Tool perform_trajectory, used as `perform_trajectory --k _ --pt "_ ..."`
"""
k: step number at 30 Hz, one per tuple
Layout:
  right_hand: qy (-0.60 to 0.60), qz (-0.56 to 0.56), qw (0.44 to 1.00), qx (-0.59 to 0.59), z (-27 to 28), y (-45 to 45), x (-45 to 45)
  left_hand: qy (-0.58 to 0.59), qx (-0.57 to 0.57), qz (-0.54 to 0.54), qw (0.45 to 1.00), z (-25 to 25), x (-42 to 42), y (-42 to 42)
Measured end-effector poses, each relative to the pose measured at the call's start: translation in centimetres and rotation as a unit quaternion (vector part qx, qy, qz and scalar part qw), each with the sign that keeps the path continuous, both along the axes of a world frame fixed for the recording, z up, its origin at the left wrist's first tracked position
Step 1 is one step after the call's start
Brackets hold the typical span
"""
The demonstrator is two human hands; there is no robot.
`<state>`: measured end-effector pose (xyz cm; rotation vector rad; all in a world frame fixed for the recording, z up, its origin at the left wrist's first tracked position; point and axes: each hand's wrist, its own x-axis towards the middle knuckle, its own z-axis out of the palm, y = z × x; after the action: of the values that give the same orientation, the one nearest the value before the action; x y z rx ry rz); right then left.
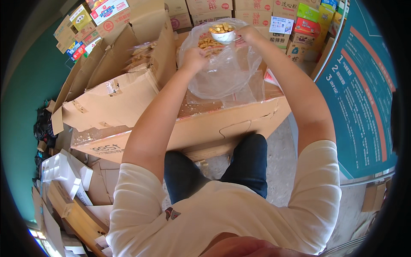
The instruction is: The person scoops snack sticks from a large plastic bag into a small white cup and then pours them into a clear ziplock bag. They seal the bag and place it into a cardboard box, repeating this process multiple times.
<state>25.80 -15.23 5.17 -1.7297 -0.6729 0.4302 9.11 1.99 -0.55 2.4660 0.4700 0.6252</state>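
Note:
My right hand grips a white bowl-shaped cup by its right side. Small golden-brown pieces, perhaps snacks, are heaped in it. My left hand pinches clear plastic with a red seal line, which looks like the mouth of a zip bag. A large clear plastic bag lies spread around and below both hands. More golden-brown pieces show inside it, under the cup. Flat clear zip bags rest on the large cardboard box in front of me.
An open carton with bagged pieces stands at the left. Stacked printed cartons line the back. A teal banner flanks the right side. White foam packing and loose cardboard lie on the lower left floor.

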Motion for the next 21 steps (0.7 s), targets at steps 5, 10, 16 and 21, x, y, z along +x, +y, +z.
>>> perform_trajectory --k 5,10,16,21 --pt "0.008 0.027 1.000 0.013 3.0 -0.6 -2.2 -0.032 0.087 0.083 0.992 1.0 0.8 1.7" --pt "0.064 0.054 0.996 0.039 3.5 0.7 -3.8 -0.032 0.080 0.083 0.993 2.5 0.6 0.6" --pt "-0.021 0.070 0.997 -0.024 1.2 1.3 -3.7 0.090 0.019 0.041 0.995 2.7 -0.3 -0.8" --pt "-0.137 0.043 0.984 -0.105 -0.6 1.5 -3.2 0.074 -0.027 0.017 0.997 0.5 0.2 0.0"
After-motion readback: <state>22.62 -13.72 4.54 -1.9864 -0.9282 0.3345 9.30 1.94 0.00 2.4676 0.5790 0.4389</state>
